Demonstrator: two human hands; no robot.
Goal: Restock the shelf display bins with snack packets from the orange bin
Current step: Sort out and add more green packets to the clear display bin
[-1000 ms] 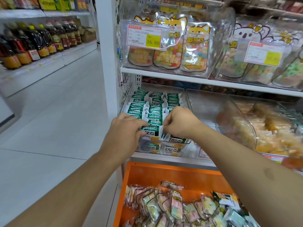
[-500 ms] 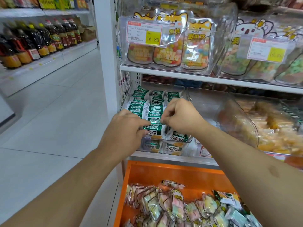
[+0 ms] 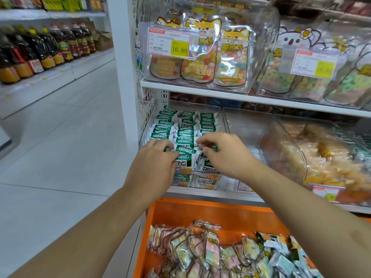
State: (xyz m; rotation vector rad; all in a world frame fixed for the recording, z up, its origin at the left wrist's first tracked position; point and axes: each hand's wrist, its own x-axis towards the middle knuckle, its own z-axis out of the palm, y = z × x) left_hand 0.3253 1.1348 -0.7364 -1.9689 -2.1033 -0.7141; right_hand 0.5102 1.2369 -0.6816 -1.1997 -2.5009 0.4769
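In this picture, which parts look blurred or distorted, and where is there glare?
Head view: the right side is blurred, so the right price tag is hard to read, while the left price tag reads clearly; the wide lens bends the shelf edge; glare streaks the clear bin above; both hands, left hand and right hand, look fairly sharp over the green packets.

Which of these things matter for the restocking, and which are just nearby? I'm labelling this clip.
In the job: left hand and right hand at the green packets, clear display bin, orange bin.
Nearby: oil bottles, candy pouches, price tag.
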